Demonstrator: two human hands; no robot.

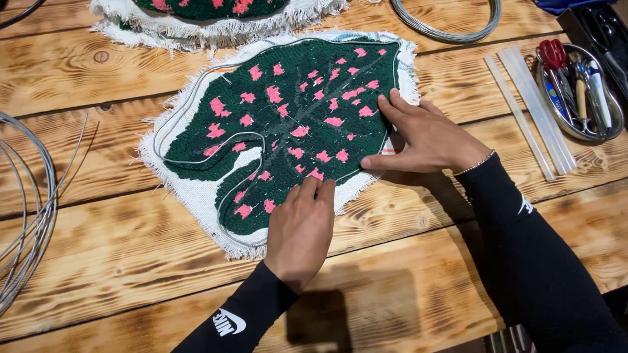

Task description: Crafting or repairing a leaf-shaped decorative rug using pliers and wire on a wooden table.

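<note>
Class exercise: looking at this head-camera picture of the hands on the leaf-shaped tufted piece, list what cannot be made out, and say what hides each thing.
- Leaf-shaped piece: the parts under the left hand and right hand are hidden.
- Second tufted piece: cut off by the top edge.
- Wire coil: cut off by the left edge.
- Tools in the metal tray: overlapping, too small to tell apart.

A tufted leaf-shaped rug (289,120), dark green yarn flecked with pink, is edged by frayed white woven backing cloth; thin bare metal wire (202,96) is laid along its border. Rough, scorched-grain wood is seen in the table (119,280). At 9 o'clock, dull grey wire coils (15,213) are seen; at 3 o'clock, translucent glue sticks (539,107) and a glossy metal tray (612,128). Matt black stretch sleeves (533,258) are worn.
</note>
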